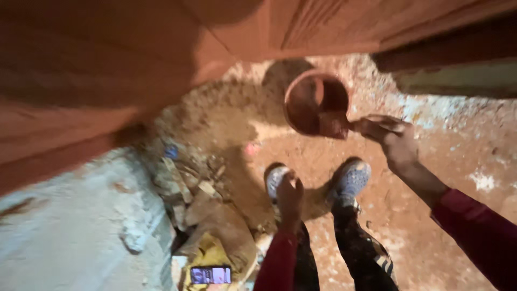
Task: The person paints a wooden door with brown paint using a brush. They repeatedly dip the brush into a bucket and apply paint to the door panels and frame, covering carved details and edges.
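2 hands at work: the right hand (389, 134) grips what looks like a trowel (336, 125) dipped into a mortar-caked bucket (316, 103) on the floor; the left hand (290, 195) hangs loosely curled, empty.

right hand (392, 139) extended forward, fist closed; left hand (290, 198) hanging, curled

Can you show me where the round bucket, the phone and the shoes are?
Round reddish-brown bucket (301, 108), head view: inner left wall.
Small phone with lit screen (210, 275), head view: screen middle.
Pale blue perforated shoe (353, 177), head view: toe top.
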